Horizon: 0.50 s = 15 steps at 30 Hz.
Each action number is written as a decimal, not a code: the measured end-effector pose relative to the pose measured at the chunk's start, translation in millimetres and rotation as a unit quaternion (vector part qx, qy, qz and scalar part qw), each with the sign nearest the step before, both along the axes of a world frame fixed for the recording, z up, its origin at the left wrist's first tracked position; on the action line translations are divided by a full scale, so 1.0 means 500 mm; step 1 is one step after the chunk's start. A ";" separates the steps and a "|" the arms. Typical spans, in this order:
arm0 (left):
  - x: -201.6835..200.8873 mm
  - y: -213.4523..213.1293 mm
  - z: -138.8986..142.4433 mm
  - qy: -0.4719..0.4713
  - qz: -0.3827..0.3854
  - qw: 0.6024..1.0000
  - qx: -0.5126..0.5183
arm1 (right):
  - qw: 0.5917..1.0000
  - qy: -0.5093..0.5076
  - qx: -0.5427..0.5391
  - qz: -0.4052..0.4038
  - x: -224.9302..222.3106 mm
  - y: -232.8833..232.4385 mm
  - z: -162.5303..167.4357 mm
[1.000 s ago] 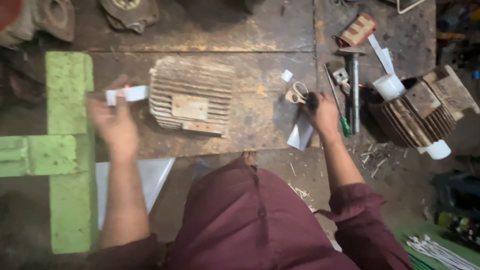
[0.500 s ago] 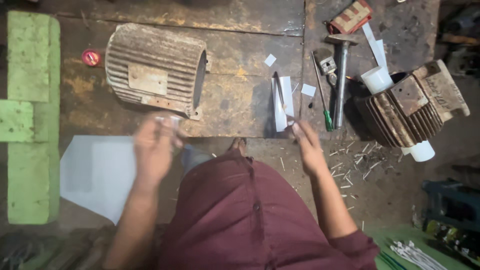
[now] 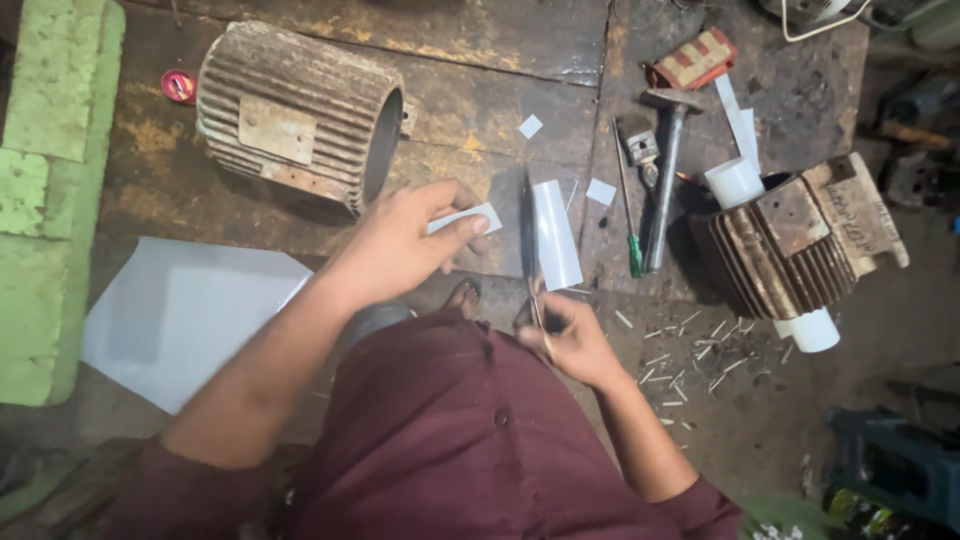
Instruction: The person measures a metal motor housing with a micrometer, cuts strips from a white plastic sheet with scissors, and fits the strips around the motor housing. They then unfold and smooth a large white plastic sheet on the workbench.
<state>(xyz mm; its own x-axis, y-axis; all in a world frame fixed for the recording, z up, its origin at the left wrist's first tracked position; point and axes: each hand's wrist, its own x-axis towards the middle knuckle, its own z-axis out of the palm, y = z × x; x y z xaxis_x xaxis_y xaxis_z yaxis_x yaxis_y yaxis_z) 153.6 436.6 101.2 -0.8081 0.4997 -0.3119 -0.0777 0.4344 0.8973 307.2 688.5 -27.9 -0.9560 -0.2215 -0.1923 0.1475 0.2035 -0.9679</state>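
Observation:
My left hand [image 3: 400, 248] pinches a small white paper strip [image 3: 466, 217] between thumb and fingers, just right of a rusty ribbed motor housing [image 3: 295, 115]. My right hand [image 3: 570, 335] grips the handles of a pair of scissors [image 3: 530, 250], whose blades point away from me beside a long white paper strip [image 3: 556, 235] lying on the dark wooden floor. Both hands hover in front of my maroon-clothed lap.
A large white sheet [image 3: 190, 315] lies at the left beside a green painted block [image 3: 50, 200]. At the right stands a second ribbed motor housing [image 3: 800, 245] with white paper rolls, plus a hammer [image 3: 665, 170], a green-handled screwdriver [image 3: 630, 215], a brush and scattered paper scraps.
My left hand has moved up and right from the lap with a small strip pinched in it. My right hand stays low on the scissors; the view has shifted slightly.

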 end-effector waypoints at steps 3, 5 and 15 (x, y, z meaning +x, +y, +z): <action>-0.005 0.019 0.022 0.012 -0.013 0.999 0.027 | 0.992 0.048 -0.053 0.100 -0.009 0.013 0.061; -0.008 0.026 0.029 0.041 -0.025 0.998 0.036 | 0.994 0.023 -0.061 0.089 -0.015 0.014 0.083; -0.013 0.035 0.041 0.056 -0.048 0.997 -0.014 | 0.998 -0.036 -0.028 0.039 0.001 0.021 0.081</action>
